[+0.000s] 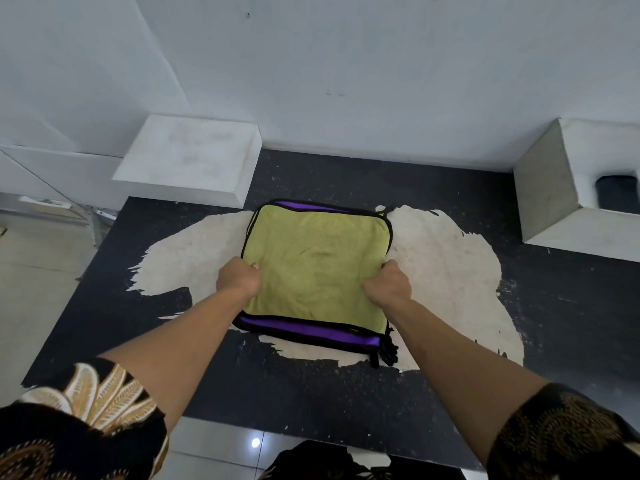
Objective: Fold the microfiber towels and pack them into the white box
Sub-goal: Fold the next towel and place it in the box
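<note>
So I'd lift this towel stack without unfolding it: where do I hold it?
Grip the towel stack at mid-length on both side edges, where the left hand and right hand sit, coming in from the sides. It lies flat and layered; opposed grips pinch the layers.

A dark speckled tabletop filled the middle of the frame, its coating worn away in a broad pale patch at the centre. On that patch lay a stack of folded towels, yellow-green on top with purple layers and black edging. A flat white box sat at the upper left, close to the stack's far corner. An open white box stood at the right edge, well apart from the towels.
</note>
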### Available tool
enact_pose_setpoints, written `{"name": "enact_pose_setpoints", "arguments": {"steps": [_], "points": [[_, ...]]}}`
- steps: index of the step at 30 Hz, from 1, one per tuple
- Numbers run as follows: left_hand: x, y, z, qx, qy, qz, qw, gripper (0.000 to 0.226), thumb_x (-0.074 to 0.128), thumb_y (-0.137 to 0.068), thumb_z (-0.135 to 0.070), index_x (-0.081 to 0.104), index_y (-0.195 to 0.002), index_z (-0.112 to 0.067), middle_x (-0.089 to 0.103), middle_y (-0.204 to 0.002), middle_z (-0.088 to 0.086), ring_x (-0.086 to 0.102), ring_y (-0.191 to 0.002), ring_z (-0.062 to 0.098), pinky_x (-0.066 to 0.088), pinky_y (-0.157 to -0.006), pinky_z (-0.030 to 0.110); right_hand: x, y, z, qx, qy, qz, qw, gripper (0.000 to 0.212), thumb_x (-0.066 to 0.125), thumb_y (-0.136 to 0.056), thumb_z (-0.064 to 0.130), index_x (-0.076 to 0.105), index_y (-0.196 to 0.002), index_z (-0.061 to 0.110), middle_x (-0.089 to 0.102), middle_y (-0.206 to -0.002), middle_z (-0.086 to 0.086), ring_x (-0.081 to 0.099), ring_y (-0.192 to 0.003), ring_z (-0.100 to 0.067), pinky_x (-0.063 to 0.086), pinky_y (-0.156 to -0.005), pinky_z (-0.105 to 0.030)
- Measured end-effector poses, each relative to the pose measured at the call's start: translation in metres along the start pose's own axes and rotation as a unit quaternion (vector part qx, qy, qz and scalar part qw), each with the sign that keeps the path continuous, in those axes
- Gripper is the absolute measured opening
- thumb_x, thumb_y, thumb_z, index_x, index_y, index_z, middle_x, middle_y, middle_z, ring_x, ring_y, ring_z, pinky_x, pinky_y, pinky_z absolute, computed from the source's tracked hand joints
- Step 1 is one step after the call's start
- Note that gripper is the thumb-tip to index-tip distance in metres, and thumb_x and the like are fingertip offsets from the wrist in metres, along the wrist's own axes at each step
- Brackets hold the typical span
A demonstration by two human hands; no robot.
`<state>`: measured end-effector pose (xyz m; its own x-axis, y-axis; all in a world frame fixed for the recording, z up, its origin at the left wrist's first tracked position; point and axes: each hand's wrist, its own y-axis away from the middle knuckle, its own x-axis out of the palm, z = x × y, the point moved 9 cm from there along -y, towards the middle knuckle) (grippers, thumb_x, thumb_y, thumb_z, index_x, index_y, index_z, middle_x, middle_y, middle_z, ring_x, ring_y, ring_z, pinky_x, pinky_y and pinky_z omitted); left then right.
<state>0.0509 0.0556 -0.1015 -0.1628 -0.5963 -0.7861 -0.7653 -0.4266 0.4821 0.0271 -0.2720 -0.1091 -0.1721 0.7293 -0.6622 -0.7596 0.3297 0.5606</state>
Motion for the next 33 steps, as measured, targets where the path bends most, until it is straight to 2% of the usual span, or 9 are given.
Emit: {"name": "enact_pose_setpoints", "arguments": {"steps": [3, 6, 10, 13, 18, 21, 24, 27, 33], "points": [[-0.008, 0.000, 0.003, -0.012, 0.021, -0.025, 0.999, 0.031, 0.053, -0.100, -0.028, 0.049, -0.118, -0.003, 0.060, -0.115, 0.015, 0.057, -0.093, 0.029, 0.048, -0.078, 0.038, -0.007, -0.004, 0.003, -0.009, 0.003, -0.029, 1.000, 0.047, 0.064, -0.087, 0.024, 0.044, -0.126, 0.010, 0.059, -0.117, -0.010, 0.057, -0.099, -0.026, 0.044, -0.074, -0.032], [-0.016, 0.007, 0.009, 0.004, -0.050, -0.065, 0.997, 0.054, 0.064, -0.091, -0.028, 0.040, -0.134, -0.007, 0.050, -0.128, 0.015, 0.053, -0.113, 0.035, 0.047, -0.090, 0.044, -0.012, 0.000, -0.001, 0.000, 0.052, -0.039, 0.998, 0.045, 0.061, -0.085, 0.023, 0.045, -0.124, 0.010, 0.057, -0.117, -0.011, 0.059, -0.104, -0.030, 0.049, -0.078, -0.035], [-0.016, 0.019, 0.010, 0.062, -0.134, -0.110, 0.983, 0.049, 0.069, -0.086, -0.034, 0.052, -0.127, -0.012, 0.052, -0.123, 0.011, 0.055, -0.110, 0.031, 0.048, -0.091, 0.043, -0.014, 0.010, -0.007, 0.005, 0.104, -0.050, 0.993, 0.042, 0.060, -0.085, 0.020, 0.043, -0.122, 0.009, 0.056, -0.108, -0.010, 0.058, -0.096, -0.029, 0.049, -0.072, -0.036], [-0.010, 0.026, 0.018, 0.022, -0.110, -0.076, 0.991, 0.043, 0.066, -0.089, -0.035, 0.052, -0.122, -0.011, 0.059, -0.117, 0.010, 0.061, -0.102, 0.031, 0.052, -0.080, 0.040, -0.006, 0.016, -0.016, 0.026, 0.099, -0.015, 0.995, 0.043, 0.061, -0.087, 0.027, 0.044, -0.121, 0.008, 0.056, -0.101, -0.007, 0.057, -0.088, -0.026, 0.048, -0.068, -0.034], [-0.013, 0.035, 0.013, -0.035, -0.158, -0.059, 0.985, 0.051, 0.066, -0.088, -0.034, 0.047, -0.128, -0.008, 0.050, -0.128, 0.013, 0.058, -0.110, 0.033, 0.047, -0.080, 0.039, -0.008, 0.023, -0.020, 0.026, 0.102, -0.007, 0.994, 0.044, 0.064, -0.083, 0.034, 0.052, -0.117, 0.010, 0.060, -0.111, -0.009, 0.060, -0.094, -0.027, 0.049, -0.069, -0.032], [-0.014, 0.033, 0.013, -0.042, -0.170, -0.040, 0.984, 0.045, 0.068, -0.085, -0.033, 0.056, -0.121, -0.010, 0.055, -0.124, 0.011, 0.060, -0.106, 0.031, 0.049, -0.078, 0.037, -0.014, 0.028, -0.014, 0.001, 0.125, -0.038, 0.991, 0.030, 0.058, -0.086, 0.018, 0.055, -0.114, 0.009, 0.061, -0.111, -0.010, 0.061, -0.098, -0.028, 0.050, -0.074, -0.033], [-0.013, 0.032, 0.014, -0.034, -0.172, -0.027, 0.984, 0.037, 0.067, -0.083, -0.034, 0.063, -0.111, -0.011, 0.058, -0.118, 0.010, 0.062, -0.098, 0.030, 0.052, -0.073, 0.036, -0.020, 0.034, -0.009, -0.016, 0.120, -0.081, 0.989, 0.029, 0.055, -0.087, 0.009, 0.045, -0.115, 0.008, 0.059, -0.099, -0.011, 0.060, -0.090, -0.029, 0.046, -0.068, -0.034], [-0.014, 0.034, 0.016, -0.036, -0.160, -0.032, 0.986, 0.040, 0.070, -0.081, -0.035, 0.061, -0.112, -0.011, 0.060, -0.116, 0.011, 0.062, -0.099, 0.030, 0.052, -0.075, 0.036, -0.021, 0.039, -0.008, -0.019, 0.112, -0.094, 0.989, 0.029, 0.054, -0.088, 0.007, 0.039, -0.113, 0.008, 0.056, -0.091, -0.010, 0.057, -0.083, -0.029, 0.044, -0.065, -0.036], [-0.017, 0.039, 0.005, -0.003, -0.157, -0.070, 0.985, 0.051, 0.072, -0.083, -0.022, 0.046, -0.124, -0.007, 0.058, -0.120, 0.015, 0.060, -0.106, 0.034, 0.050, -0.082, 0.041, -0.018, 0.031, -0.018, -0.018, 0.026, -0.053, 0.998, 0.009, 0.056, -0.088, 0.017, 0.054, -0.093, 0.010, 0.059, -0.091, -0.005, 0.054, -0.080, -0.022, 0.041, -0.064, -0.029]]}}
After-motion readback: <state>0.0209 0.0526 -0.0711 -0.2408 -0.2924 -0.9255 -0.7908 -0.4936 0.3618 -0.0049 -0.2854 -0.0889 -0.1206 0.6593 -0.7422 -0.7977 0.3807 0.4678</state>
